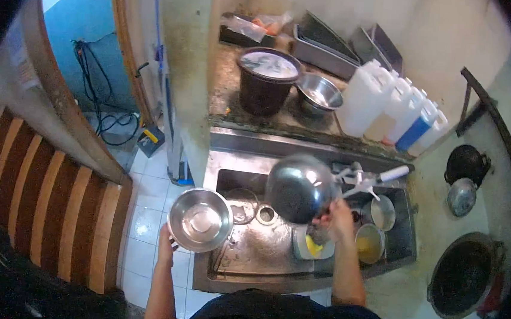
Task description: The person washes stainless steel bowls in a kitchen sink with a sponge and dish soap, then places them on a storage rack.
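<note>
My left hand [166, 245] grips a stainless steel bowl [200, 220] by its rim, left of the sink's edge, with the bowl's inside facing up. Closed on the edge of a second round metal bowl [300, 190], my right hand [336, 221] keeps it tilted above the sink; its shiny surface looks dark and slightly blurred. Below that hand, a light container [301, 250] holds a yellow sponge [313, 245]. The metal sink [253, 261] has a drain [266, 214] and a round clear dish [241, 197] in its left basin.
Two round containers [383, 213] sit in the right basin, near the white faucet [359, 179]. On the ledge behind are a dark bucket [264, 91], a steel bowl [321, 92], baking pans [324, 51] and several plastic jugs [365, 96]. Pans [465, 275] hang at right; stairs [54, 203] are left.
</note>
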The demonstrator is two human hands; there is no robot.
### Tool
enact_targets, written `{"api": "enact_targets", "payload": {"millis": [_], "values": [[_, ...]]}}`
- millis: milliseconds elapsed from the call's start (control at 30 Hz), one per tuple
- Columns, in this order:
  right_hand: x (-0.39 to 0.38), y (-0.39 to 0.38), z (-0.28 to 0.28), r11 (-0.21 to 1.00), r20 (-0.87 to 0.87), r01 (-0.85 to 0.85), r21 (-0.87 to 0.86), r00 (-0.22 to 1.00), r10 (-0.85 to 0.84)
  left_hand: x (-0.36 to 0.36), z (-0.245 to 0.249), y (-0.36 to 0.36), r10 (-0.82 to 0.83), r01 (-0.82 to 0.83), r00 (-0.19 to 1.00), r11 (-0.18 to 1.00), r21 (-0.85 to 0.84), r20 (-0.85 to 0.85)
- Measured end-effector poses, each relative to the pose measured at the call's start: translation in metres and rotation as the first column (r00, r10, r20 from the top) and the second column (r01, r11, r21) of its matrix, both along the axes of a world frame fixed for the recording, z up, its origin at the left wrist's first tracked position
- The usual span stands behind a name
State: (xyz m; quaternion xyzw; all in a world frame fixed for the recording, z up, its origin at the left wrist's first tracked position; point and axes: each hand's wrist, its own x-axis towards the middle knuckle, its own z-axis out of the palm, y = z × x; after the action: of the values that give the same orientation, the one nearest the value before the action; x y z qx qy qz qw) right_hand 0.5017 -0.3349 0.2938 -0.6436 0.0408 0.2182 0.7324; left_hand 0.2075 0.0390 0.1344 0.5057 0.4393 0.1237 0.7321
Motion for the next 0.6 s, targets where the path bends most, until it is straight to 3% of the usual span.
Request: {"api": "enact_targets", "payload": {"millis": [67,133,167,233,333,367,467,500,567,600], "values": [[-0.013,-0.032,-0.059,0.994,-0.201,0.087,0.063,0.977,-0.073,-0.006,-0.003,-0.003,0.063,-0.054,0.995,0.993,0.105,-0.082],[-0.01,-0.061,-0.104,0.952,-0.241,0.172,0.252,0.964,-0.111,-0.01,0.005,-0.009,0.098,-0.074,0.987,0.981,0.179,-0.13],[-0.015,-0.072,-0.112,0.915,-0.264,0.214,0.342,0.956,-0.126,-0.015,0.004,-0.011,0.12,-0.091,0.985,0.973,0.214,-0.127],[-0.009,-0.089,-0.11,0.905,-0.269,0.226,0.359,0.954,-0.132,-0.016,-0.002,-0.012,0.169,-0.135,0.981,0.948,0.289,-0.094],[0.004,-0.115,-0.127,0.851,-0.295,0.229,0.473,0.951,-0.092,-0.01,-0.003,-0.014,0.19,-0.177,0.981,0.819,0.546,0.032],[0.01,-0.122,-0.135,0.831,-0.315,0.229,0.506,0.946,-0.069,-0.005,0.007,-0.022,0.292,-0.284,0.954,0.823,0.492,0.061],[0.022,-0.131,-0.159,0.794,-0.377,0.254,0.552,0.926,-0.034,0.012,0.045,-0.051,0.461,-0.153,0.887,0.322,0.934,-0.014],[0.027,-0.133,-0.164,0.786,-0.394,0.264,0.558,0.919,-0.028,0.035,0.08,-0.076,0.323,-0.342,0.911,0.25,0.906,0.255],[0.025,-0.126,-0.141,0.808,-0.501,0.356,0.47,0.861,-0.088,0.059,0.064,-0.09,0.132,-0.303,0.952,0.289,0.908,0.276],[0.025,-0.124,-0.132,0.817,-0.551,0.395,0.42,0.826,-0.116,0.078,0.073,-0.109,0.001,-0.188,0.979,0.397,0.898,0.204]]}}
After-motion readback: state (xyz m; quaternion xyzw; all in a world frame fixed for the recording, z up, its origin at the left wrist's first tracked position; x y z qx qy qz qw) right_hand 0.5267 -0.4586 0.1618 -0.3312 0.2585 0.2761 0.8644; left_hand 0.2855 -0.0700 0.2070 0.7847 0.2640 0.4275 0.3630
